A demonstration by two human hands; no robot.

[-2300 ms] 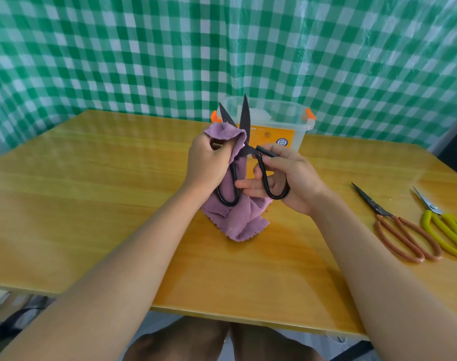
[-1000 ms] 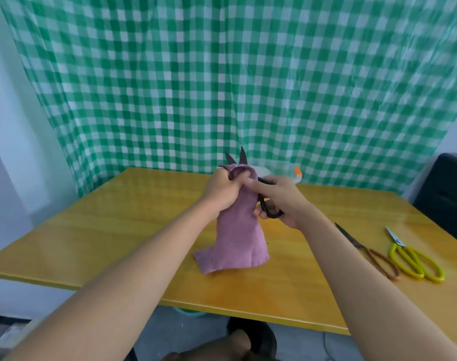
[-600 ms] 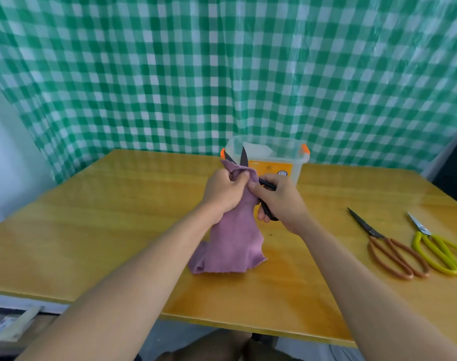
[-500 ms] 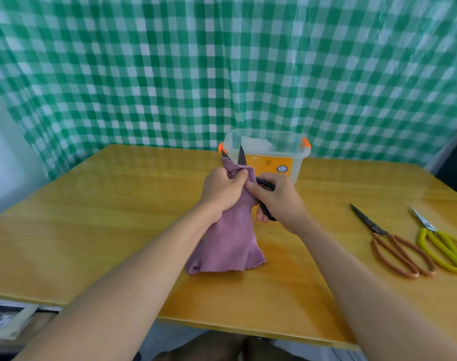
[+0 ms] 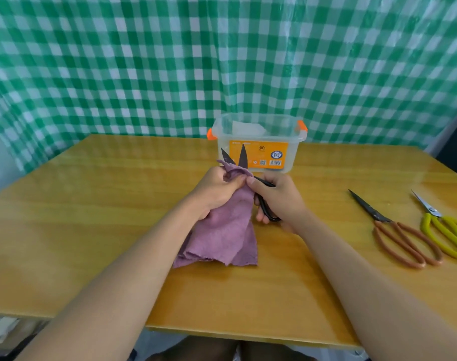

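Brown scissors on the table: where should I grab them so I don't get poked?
Take the brown scissors by their two handle loops, reaching in from the near edge of the table. They lie flat and shut, with the blades pointing away and the loops nearest you. The yellow scissors lie close on the right, so come slightly from the left.

Soft matt purple cloth [image 5: 222,230], dark dull metal scissors [image 5: 241,158], glossy varnished wood table [image 5: 91,217], clear smooth plastic box [image 5: 258,131], shiny checked plastic sheet [image 5: 222,61]
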